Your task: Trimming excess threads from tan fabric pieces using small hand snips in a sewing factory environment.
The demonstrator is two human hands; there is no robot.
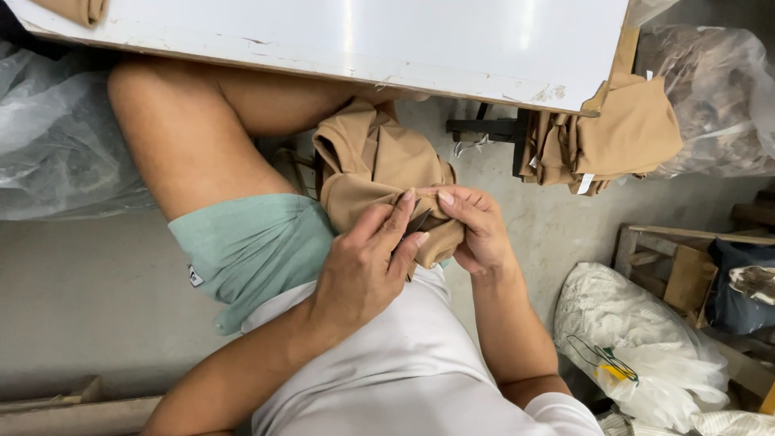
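Tan garment [371,165] lay bunched on the lap below the white table [363,40], long axis running from table edge down toward the torso. Left hand [359,270] and right hand [476,230] each pinched its near hem, fingertips almost meeting.

White table [363,32], hanging tan garments [622,137]

The single head-worn camera is looking steeply down from the person's own eye level, close over the lap. It is facing forward past the knees toward the white table [339,36], whose edge is crossing the top of the frame, with the concrete floor [81,299] filling both sides.
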